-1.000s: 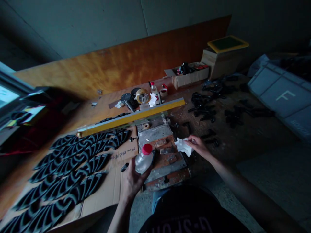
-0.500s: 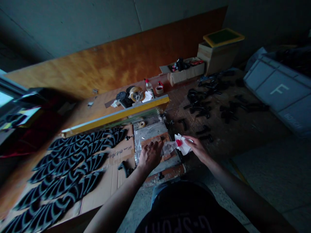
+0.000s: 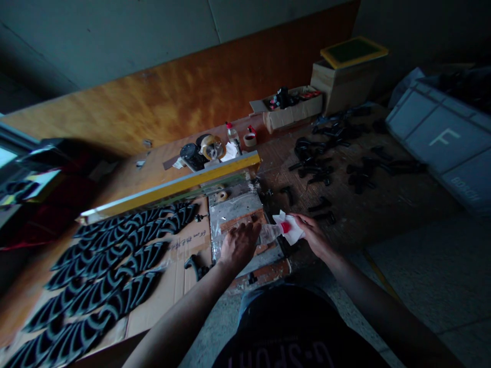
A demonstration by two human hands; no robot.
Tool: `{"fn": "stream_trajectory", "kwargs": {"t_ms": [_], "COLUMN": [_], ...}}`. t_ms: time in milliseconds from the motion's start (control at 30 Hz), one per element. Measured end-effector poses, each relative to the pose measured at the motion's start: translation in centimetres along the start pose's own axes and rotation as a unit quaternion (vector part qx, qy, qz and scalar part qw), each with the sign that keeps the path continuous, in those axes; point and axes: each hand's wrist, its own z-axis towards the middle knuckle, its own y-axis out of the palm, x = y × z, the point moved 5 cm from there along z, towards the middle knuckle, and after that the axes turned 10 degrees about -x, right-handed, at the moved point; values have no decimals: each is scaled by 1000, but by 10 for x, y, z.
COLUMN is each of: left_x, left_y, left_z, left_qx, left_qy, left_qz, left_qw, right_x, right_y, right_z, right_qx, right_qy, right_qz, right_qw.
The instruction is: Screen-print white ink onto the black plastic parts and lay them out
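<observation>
Dim workshop corner again, scuffed wooden bench [image 3: 132, 166] pushed up against an orange-brown board [image 3: 153, 107]. So the clear bottle [image 3: 269, 234] is over the grimy work plate [image 3: 238, 205], tipped onto its side now with its red cap [image 3: 285, 227] facing right; a second ago it was pretty much upright, cap on top. Left hand [image 3: 240, 245] is palm down with the fingers curled in around the bottle's body, though how hard they squeeze I can't tell. Right hand [image 3: 312, 235] has its fingers nearly closed, pinching a white cloth [image 3: 293, 232] (could be paper), and that's right up at the cap, where before there was a clear gap between them. Just left of the plate, a curved black part [image 3: 195, 266] lies on the cardboard [image 3: 178, 260], way easier to see than before, when the left hand was beside it. Rows of similar black parts [image 3: 111, 268] fill the rest of that side. Behind the plate, the yellow bar [image 3: 172, 188] has shifted left compared with a second ago. Past it there's a tape roll [image 3: 250, 139] and another red-capped bottle [image 3: 232, 134]. Loose black pieces [image 3: 316, 166] are scattered to the right, near a grey crate [image 3: 437, 135] marked F.
</observation>
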Motion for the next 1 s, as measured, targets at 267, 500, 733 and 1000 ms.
{"fn": "stream_trajectory", "kwargs": {"t_ms": [267,500,733,1000], "left_x": [-19,-27,-76,-179], "left_y": [-1,12,51,106], "left_z": [3,-16,-55,-103], "left_qx": [20,24,54,221], "left_qy": [-43,-46,-55,-165], "left_qz": [-51,-136,-466,-757], "left_qw": [998,989,881,593], "right_x": [-7,-4,-3,11], "right_y": [13,25,52,69], "right_z": [4,15,26,27], "right_qx": [-11,-26,-50,8], "right_qy": [9,10,44,94], "right_qz": [8,87,119,127], "right_qw": [1000,996,991,988]}}
